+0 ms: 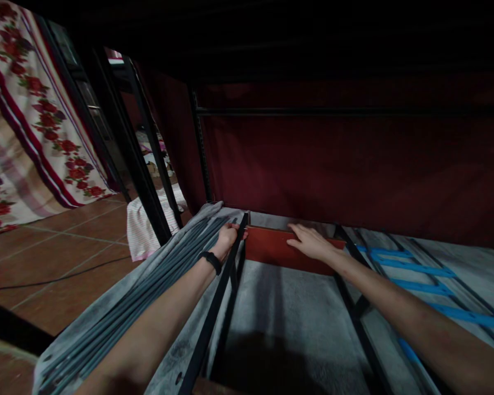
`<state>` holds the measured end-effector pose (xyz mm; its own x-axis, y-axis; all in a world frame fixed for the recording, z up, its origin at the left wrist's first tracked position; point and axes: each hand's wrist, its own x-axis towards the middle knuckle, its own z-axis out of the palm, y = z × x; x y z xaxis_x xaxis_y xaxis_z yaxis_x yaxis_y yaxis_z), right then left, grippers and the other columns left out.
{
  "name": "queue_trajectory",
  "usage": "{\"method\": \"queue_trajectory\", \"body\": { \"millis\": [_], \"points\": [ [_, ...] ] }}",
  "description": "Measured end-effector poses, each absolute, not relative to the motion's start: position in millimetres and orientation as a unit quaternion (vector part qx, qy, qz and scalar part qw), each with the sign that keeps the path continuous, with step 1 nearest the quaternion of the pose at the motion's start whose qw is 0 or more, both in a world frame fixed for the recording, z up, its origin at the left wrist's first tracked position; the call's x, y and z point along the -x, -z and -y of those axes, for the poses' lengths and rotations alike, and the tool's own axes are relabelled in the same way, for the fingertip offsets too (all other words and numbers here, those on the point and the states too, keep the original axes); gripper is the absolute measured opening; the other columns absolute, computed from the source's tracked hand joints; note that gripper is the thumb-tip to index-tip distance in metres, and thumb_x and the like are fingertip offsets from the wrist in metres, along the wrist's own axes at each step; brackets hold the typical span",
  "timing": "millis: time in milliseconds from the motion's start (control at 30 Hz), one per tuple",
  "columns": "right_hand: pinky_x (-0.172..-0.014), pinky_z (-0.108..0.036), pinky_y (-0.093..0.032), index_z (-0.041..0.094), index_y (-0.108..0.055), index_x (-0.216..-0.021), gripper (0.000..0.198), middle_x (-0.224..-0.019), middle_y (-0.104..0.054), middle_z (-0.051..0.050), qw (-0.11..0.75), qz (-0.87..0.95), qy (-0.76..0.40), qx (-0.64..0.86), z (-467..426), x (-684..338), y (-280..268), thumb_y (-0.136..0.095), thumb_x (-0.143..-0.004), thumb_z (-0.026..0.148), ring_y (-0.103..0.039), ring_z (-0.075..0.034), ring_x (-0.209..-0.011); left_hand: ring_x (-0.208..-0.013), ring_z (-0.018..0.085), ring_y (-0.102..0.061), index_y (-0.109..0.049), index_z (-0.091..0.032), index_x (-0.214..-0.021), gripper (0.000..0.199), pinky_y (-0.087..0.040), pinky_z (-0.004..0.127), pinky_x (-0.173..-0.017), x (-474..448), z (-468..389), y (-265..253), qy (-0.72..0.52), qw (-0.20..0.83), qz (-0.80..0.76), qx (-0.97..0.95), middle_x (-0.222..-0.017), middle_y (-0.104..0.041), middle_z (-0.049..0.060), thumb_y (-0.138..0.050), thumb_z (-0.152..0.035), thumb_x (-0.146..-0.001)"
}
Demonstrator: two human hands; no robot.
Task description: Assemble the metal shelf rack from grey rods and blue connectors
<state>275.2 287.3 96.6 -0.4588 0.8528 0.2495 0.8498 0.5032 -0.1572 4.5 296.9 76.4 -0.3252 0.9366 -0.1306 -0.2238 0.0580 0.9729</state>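
From the head view, we see our two hands apart from each other at the far end of a black frame lying on a grey sheet (pixel 288 307). Our left hand (pixel 228 237) is curled at the far end of the left black rail (pixel 220 296), with fingertips showing on the rail's right side, close to the left end of a reddish-brown board (pixel 271 249). We wear a black band (pixel 211 262) on that wrist. Our right hand (pixel 308 241) lies over the board's top edge, thumb spread from the fingers; we cannot tell whether it grips or only rests there.

The board stands on its long edge, spanning from the left rail to the right black rail (pixel 362 318). To the left of the frame we have a bundle of thin grey rods (pixel 148 299) running from near to far, and to the right some bright blue slats (pixel 420 269) lie across dark bars.

On the far side hangs a dark red curtain (pixel 333 164), with a black horizontal bar (pixel 313 112) in front of it. At the left we see a black post (pixel 127 137), a striped cloth (pixel 150 225), a flowered cloth (pixel 49 120) and a thin cable (pixel 57 281) across the brown tiled floor (pixel 86 230).
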Motion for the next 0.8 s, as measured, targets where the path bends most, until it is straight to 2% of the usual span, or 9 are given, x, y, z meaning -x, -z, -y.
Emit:
{"method": "queue_trajectory", "body": {
  "millis": [167, 367, 500, 667, 800],
  "points": [
    [-0.098, -0.037, -0.04, 0.018, -0.058, -0.118, 0.029, -0.124, -0.062, -0.014, 0.102, 0.864, -0.001, 0.493, -303.5, -271.6, -81.8, -0.043, -0.094, 0.027, -0.056, -0.025, -0.117, -0.051, 0.012, -0.063, -0.049, -0.015, -0.091, 0.005, -0.054, 0.022, -0.056, -4.9, -296.0, -76.9, -0.602, 0.491, -0.551, -0.306, -0.062, -0.062, 0.001, -0.046, -0.013, -0.089],
    [-0.098, -0.038, -0.04, 0.019, -0.057, -0.122, 0.032, -0.13, -0.059, -0.014, 0.11, 0.865, -0.027, 0.49, -314.1, -281.1, -79.6, -0.048, -0.092, 0.028, -0.056, -0.025, -0.118, -0.05, 0.012, -0.063, -0.051, -0.013, -0.098, 0.009, -0.054, 0.022, -0.054, -7.4, -298.3, -77.9, -0.606, 0.501, -0.554, -0.274, -0.065, -0.063, 0.003, -0.048, -0.018, -0.091],
    [-0.099, -0.037, -0.04, 0.019, -0.057, -0.122, 0.032, -0.13, -0.059, -0.014, 0.104, 0.867, -0.023, 0.488, -315.8, -281.0, -78.2, -0.047, -0.092, 0.028, -0.056, -0.025, -0.117, -0.051, 0.013, -0.064, -0.051, -0.012, -0.098, 0.01, -0.055, 0.024, -0.057, -7.5, -300.8, -77.4, -0.617, 0.497, -0.548, -0.269, -0.065, -0.063, 0.003, -0.05, -0.015, -0.089],
    [-0.095, -0.037, -0.042, 0.017, -0.056, -0.121, 0.032, -0.128, -0.059, -0.015, 0.09, 0.873, -0.019, 0.479, -316.9, -282.6, -79.0, -0.046, -0.093, 0.029, -0.057, -0.026, -0.115, -0.049, 0.012, -0.061, -0.051, -0.013, -0.092, 0.005, -0.052, 0.024, -0.055, -7.6, -302.6, -75.5, -0.615, 0.477, -0.557, -0.289, -0.062, -0.06, 0.002, -0.052, -0.016, -0.088],
    [-0.094, -0.036, -0.042, 0.018, -0.057, -0.119, 0.03, -0.126, -0.061, -0.014, 0.101, 0.87, -0.02, 0.483, -315.1, -282.8, -79.6, -0.047, -0.093, 0.03, -0.058, -0.026, -0.114, -0.043, 0.011, -0.052, -0.053, -0.016, -0.079, 0.006, -0.041, 0.022, -0.045, 3.0, -298.9, -76.1, -0.58, 0.46, -0.572, -0.353, -0.053, -0.055, -0.001, -0.056, -0.017, -0.084]
  ]
}}
